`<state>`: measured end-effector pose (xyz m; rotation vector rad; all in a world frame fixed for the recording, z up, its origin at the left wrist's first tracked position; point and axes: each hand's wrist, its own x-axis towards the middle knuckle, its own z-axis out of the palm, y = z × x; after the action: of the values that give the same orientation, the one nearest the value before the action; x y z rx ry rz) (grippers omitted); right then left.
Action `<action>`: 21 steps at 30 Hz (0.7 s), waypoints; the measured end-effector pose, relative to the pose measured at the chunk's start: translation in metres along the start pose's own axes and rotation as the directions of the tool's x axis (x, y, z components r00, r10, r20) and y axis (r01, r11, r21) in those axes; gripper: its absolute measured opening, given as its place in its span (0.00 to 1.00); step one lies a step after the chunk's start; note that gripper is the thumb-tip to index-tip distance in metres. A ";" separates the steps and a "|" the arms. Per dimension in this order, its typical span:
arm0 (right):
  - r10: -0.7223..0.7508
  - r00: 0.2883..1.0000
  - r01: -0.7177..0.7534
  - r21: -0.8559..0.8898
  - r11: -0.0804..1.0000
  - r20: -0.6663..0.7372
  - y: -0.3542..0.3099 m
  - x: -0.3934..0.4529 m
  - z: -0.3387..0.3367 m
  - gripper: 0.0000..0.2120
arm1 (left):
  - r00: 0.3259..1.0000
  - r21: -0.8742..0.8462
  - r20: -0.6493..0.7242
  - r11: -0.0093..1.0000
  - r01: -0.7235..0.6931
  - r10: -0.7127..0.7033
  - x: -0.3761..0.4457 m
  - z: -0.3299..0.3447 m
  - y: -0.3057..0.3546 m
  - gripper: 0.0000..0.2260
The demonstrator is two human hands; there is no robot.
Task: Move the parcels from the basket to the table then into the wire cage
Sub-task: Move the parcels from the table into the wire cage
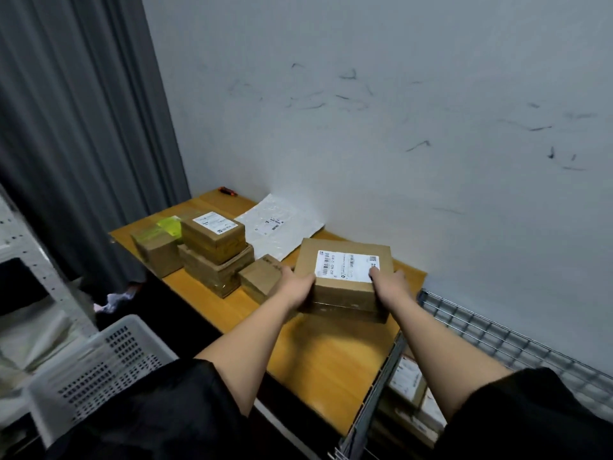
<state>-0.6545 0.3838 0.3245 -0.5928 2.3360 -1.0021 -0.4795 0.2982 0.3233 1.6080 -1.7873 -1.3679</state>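
A brown cardboard parcel with a white shipping label is gripped from both sides over the wooden table. My left hand clasps its left side and my right hand its right side, thumb on the label. Whether it rests on the table or hangs just above it, I cannot tell. The white perforated basket stands at the lower left. The wire cage is at the lower right with parcels inside.
On the table's left part stand several cardboard parcels, two of them stacked, a small box and a white poly mailer. A small orange-black tool lies at the far corner. Grey curtain left, wall behind.
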 end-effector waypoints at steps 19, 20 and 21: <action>0.283 0.902 -0.215 0.228 0.950 -0.328 0.154 -0.087 -0.153 0.32 | 0.861 0.151 0.475 0.948 -0.280 0.179 -0.084 0.159 0.045 0.26; 0.297 0.894 -0.219 0.249 0.943 -0.336 0.165 -0.092 -0.162 0.32 | 0.846 0.151 0.501 0.944 -0.295 0.184 -0.092 0.170 0.048 0.26; 0.310 0.888 -0.223 0.272 0.936 -0.339 0.175 -0.096 -0.171 0.33 | 0.830 0.138 0.524 0.943 -0.303 0.190 -0.098 0.180 0.052 0.26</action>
<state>-0.7180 0.6386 0.3208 0.0242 2.4865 -1.3149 -0.6228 0.4535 0.3152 1.1026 -2.4269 -1.6134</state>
